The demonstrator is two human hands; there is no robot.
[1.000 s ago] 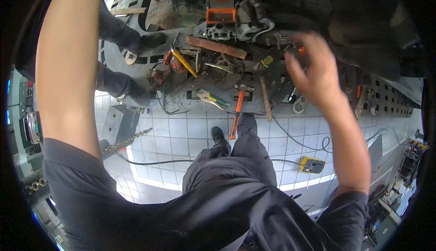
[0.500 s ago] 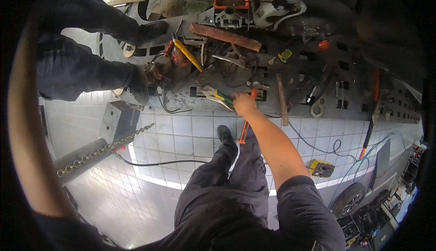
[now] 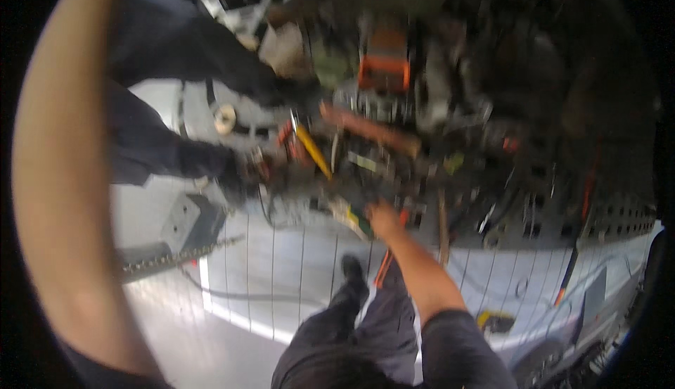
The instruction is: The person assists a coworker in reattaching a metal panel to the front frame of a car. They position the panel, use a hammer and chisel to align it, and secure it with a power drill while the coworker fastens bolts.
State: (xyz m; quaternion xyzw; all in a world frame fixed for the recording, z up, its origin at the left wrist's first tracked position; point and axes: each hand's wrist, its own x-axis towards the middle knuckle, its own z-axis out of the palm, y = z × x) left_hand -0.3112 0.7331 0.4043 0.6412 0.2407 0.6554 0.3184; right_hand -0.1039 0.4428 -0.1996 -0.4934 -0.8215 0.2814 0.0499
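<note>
My right hand (image 3: 382, 219) reaches to the near edge of a dark slotted metal platform (image 3: 281, 209). Its fingers, smeared by motion, look closed on the end of a tool with a green-and-yellow handle (image 3: 360, 219); the tool's pale jaws point left, and its exact kind is unclear. Just right of the hand, an orange-handled tool (image 3: 403, 217) lies partly under my wrist. Farther off, a yellow-handled tool (image 3: 313, 151) lies slanted beside a reddish-brown bar (image 3: 369, 130). My left forearm (image 3: 67, 178) runs up the left side, its hand beyond the picture.
A co-worker's dark-trousered legs (image 3: 169, 146) stand on the left of the platform. A chain (image 3: 183, 257) lies over a grey metal arm below them. An orange bracket (image 3: 384, 72) is at the far side. A yellow-and-black object (image 3: 496, 321) rests on the tiled floor.
The view has tilted upward and blurred, so the platform appears lower. My left forearm appears larger and farther right. My right hand stays by the green-and-yellow handle.
</note>
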